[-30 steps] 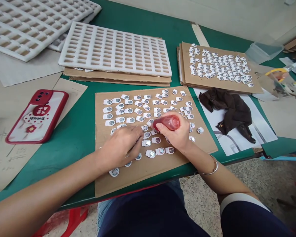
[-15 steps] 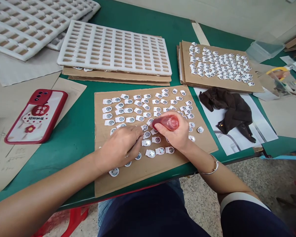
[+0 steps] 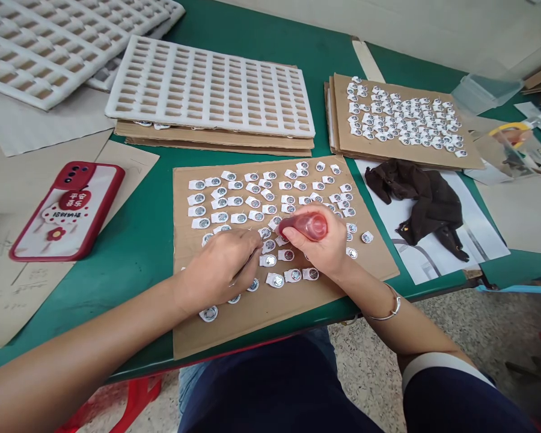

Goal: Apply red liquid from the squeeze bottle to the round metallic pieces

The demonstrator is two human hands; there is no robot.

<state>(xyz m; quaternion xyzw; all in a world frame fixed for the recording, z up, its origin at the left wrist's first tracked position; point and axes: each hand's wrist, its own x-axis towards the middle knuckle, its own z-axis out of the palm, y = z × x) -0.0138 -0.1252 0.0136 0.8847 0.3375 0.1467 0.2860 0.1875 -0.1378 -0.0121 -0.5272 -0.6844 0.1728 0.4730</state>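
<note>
A cardboard sheet [image 3: 270, 316] lies on the green table, bearing rows of small white tabs with round metallic pieces [image 3: 276, 280]. My right hand [image 3: 327, 243] is wrapped round a small red translucent bottle [image 3: 313, 226], tilted with its narrow end towards my left hand. Over the left-middle of the sheet, my left hand [image 3: 223, 261] is closed, fingertips pinched near the tabs. What it grips, if anything, is hidden under the fingers.
Further back are a white slotted tray [image 3: 211, 90] on cardboard and another cardboard stack [image 3: 406, 153] with similar tabs. A red-cased phone [image 3: 67, 210] lies left. Brown cloth [image 3: 433, 201], a clear box [image 3: 484, 93] and yellow-handled scissors [image 3: 507, 127] are right.
</note>
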